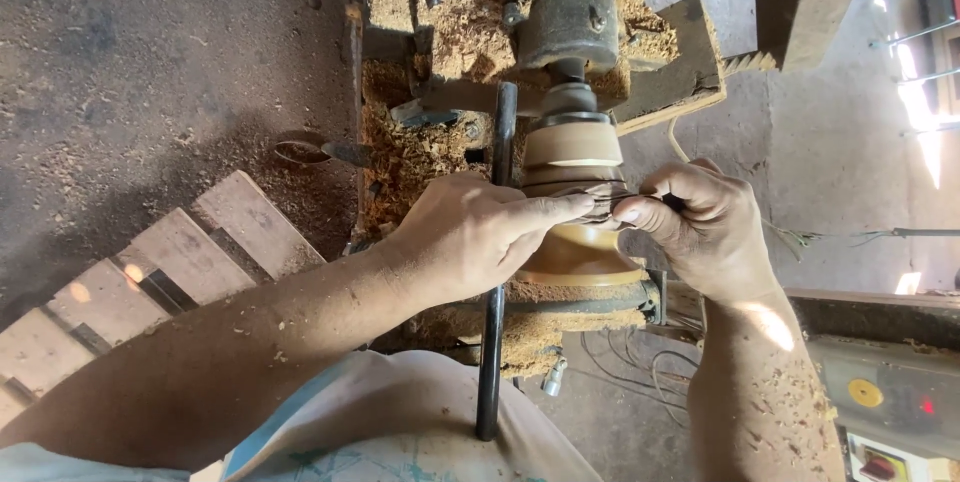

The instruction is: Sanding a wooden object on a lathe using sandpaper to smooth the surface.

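Head view is showing a turned wooden piece (pixel 575 204) sitting mid-frame on a sawdust-caked lathe (pixel 470 52). The left hand (pixel 478 232) is reaching across from the left, fingers extended, tips pressing on the wood and covering its left flank. The right hand (pixel 695 222) is pinching something thin and dark against the piece; what it is cannot be made out. A black bar (pixel 497 272) is running near-to-far, partly hidden behind the left hand.
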